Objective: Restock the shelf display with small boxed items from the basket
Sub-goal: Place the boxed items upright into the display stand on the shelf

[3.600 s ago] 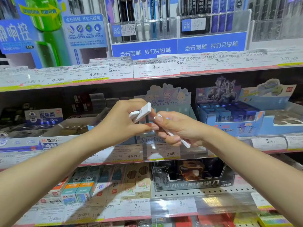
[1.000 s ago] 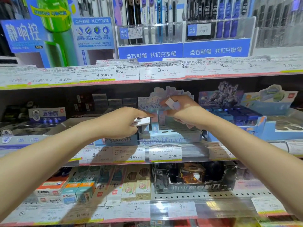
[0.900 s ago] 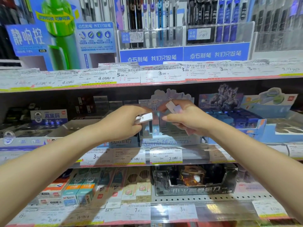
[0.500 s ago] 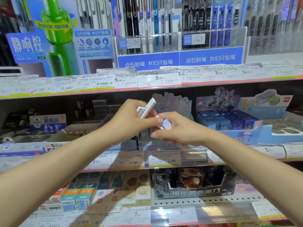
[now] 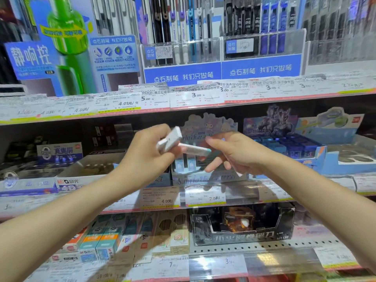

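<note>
My left hand [image 5: 146, 153] grips a few small white boxes [image 5: 169, 138] fanned between thumb and fingers, in front of the middle shelf. My right hand [image 5: 234, 153] pinches one long white box [image 5: 195, 150] with a teal end, pulled sideways from the left hand's stack. Both hands hover just in front of the pale character-print display carton [image 5: 203, 178] on the middle shelf; small boxes stand upright inside it. No basket is in view.
A blue display carton [image 5: 293, 147] of small blue boxes stands right of the character carton. An open white carton [image 5: 89, 169] sits to the left. Price-tag rails [image 5: 183, 98] edge each shelf. A black display box [image 5: 244, 224] and flat packs [image 5: 114, 237] fill the lower shelf.
My hands came back together after the right hand reached into the character carton. The right hand now pinches a long white box drawn from the left hand's stack.
</note>
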`<state>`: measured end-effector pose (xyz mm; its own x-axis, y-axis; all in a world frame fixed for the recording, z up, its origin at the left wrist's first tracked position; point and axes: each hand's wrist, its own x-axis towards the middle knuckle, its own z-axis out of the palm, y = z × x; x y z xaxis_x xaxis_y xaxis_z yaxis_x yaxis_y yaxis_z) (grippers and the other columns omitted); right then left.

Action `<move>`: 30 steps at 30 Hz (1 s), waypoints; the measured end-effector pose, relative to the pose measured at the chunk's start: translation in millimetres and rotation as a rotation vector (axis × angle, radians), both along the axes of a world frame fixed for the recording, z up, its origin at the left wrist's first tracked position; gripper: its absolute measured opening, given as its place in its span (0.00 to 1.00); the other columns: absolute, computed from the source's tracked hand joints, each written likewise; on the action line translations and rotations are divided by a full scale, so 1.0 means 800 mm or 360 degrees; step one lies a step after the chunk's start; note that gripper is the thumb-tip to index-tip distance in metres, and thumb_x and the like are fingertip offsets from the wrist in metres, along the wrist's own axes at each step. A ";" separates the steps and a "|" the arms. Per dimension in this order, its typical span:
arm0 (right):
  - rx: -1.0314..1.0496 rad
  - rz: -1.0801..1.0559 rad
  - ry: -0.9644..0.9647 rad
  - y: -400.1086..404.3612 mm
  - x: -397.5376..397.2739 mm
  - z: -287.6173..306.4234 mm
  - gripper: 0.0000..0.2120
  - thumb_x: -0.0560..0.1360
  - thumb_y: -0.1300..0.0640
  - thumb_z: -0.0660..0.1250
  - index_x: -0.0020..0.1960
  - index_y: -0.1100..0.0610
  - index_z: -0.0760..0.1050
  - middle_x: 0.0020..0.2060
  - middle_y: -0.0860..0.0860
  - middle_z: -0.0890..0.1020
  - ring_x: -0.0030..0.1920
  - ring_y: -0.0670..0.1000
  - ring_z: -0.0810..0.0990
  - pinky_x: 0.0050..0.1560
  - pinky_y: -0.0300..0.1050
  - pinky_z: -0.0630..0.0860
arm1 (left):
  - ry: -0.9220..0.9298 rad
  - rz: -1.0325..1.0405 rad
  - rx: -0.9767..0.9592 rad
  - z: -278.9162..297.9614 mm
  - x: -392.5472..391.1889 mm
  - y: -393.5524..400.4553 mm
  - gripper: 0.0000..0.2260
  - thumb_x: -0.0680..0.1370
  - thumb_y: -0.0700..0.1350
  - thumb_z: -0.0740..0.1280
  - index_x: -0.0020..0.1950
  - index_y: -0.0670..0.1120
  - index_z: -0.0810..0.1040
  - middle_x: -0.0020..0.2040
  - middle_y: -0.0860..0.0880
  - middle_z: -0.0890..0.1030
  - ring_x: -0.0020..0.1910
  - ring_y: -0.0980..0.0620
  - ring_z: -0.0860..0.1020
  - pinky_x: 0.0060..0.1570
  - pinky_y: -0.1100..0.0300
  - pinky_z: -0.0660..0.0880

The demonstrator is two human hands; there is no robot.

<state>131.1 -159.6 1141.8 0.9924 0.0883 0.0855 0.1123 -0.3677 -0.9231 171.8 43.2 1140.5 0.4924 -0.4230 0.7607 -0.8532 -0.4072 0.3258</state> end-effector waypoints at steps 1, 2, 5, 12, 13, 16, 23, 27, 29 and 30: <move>-0.0026 -0.0085 0.0015 0.000 0.001 0.000 0.13 0.78 0.47 0.58 0.50 0.55 0.75 0.23 0.50 0.82 0.17 0.43 0.68 0.16 0.30 0.58 | -0.0302 0.0007 0.0188 -0.003 0.000 0.001 0.09 0.72 0.44 0.67 0.36 0.45 0.68 0.31 0.54 0.67 0.29 0.55 0.65 0.30 0.64 0.63; -0.0025 -0.0123 0.0028 0.002 0.002 -0.001 0.13 0.77 0.47 0.59 0.49 0.54 0.77 0.23 0.49 0.81 0.16 0.43 0.65 0.17 0.30 0.56 | -0.0548 -0.0004 0.0352 -0.004 -0.002 0.002 0.06 0.72 0.43 0.65 0.38 0.47 0.67 0.34 0.54 0.66 0.30 0.53 0.66 0.28 0.63 0.62; 0.0190 -0.0098 0.0052 0.013 0.005 0.000 0.13 0.76 0.49 0.63 0.42 0.57 0.79 0.32 0.49 0.85 0.17 0.43 0.64 0.18 0.31 0.56 | -0.0985 -0.0007 0.0602 -0.009 -0.008 0.000 0.03 0.72 0.40 0.61 0.40 0.43 0.73 0.37 0.50 0.69 0.24 0.45 0.69 0.18 0.56 0.66; 0.0378 -0.0072 -0.0023 0.015 0.006 0.005 0.09 0.73 0.61 0.67 0.34 0.55 0.76 0.15 0.44 0.70 0.16 0.41 0.62 0.17 0.29 0.56 | -0.1387 0.0106 0.0814 -0.018 -0.003 -0.008 0.10 0.67 0.32 0.69 0.43 0.41 0.71 0.28 0.45 0.73 0.20 0.48 0.65 0.16 0.61 0.61; 0.0376 -0.0079 -0.0029 0.014 0.006 0.005 0.10 0.73 0.61 0.67 0.33 0.54 0.76 0.15 0.43 0.68 0.16 0.41 0.61 0.18 0.30 0.55 | -0.1364 0.0105 0.0837 -0.019 -0.001 -0.007 0.09 0.66 0.31 0.69 0.42 0.41 0.73 0.29 0.45 0.73 0.20 0.48 0.66 0.15 0.61 0.62; 0.0260 -0.0118 -0.0149 0.009 0.014 0.005 0.06 0.74 0.61 0.66 0.45 0.50 0.75 0.24 0.50 0.71 0.20 0.45 0.60 0.23 0.33 0.52 | -0.1187 0.0026 0.0843 -0.017 0.004 -0.003 0.08 0.68 0.34 0.62 0.42 0.42 0.79 0.35 0.44 0.79 0.22 0.46 0.71 0.15 0.57 0.67; -0.0219 -0.0378 -0.0768 -0.010 0.040 0.012 0.11 0.73 0.66 0.65 0.49 0.53 0.68 0.40 0.48 0.73 0.16 0.43 0.66 0.19 0.35 0.64 | -0.0375 0.0549 0.1181 -0.003 0.009 -0.003 0.29 0.74 0.39 0.61 0.73 0.56 0.59 0.66 0.47 0.72 0.49 0.38 0.79 0.40 0.52 0.74; -0.0488 -0.0290 -0.0868 -0.008 0.056 0.002 0.09 0.74 0.65 0.64 0.49 0.53 0.68 0.39 0.44 0.71 0.23 0.48 0.67 0.21 0.33 0.66 | -0.0084 0.0414 0.1293 -0.006 0.015 -0.002 0.31 0.75 0.38 0.59 0.74 0.59 0.55 0.50 0.47 0.75 0.52 0.43 0.76 0.47 0.49 0.75; -0.0603 -0.0234 -0.0883 -0.007 0.061 -0.005 0.09 0.74 0.64 0.64 0.50 0.54 0.69 0.40 0.46 0.71 0.28 0.48 0.69 0.25 0.30 0.67 | -0.0065 0.0376 0.1311 -0.008 0.021 0.001 0.31 0.74 0.38 0.58 0.73 0.60 0.57 0.54 0.46 0.78 0.53 0.43 0.77 0.47 0.47 0.76; -0.0645 -0.0219 -0.0892 -0.007 0.064 -0.008 0.08 0.74 0.64 0.65 0.52 0.55 0.71 0.41 0.48 0.71 0.32 0.48 0.71 0.30 0.32 0.68 | -0.0064 0.0369 0.1316 -0.007 0.022 0.002 0.31 0.73 0.37 0.58 0.73 0.60 0.58 0.57 0.46 0.79 0.53 0.44 0.77 0.47 0.48 0.76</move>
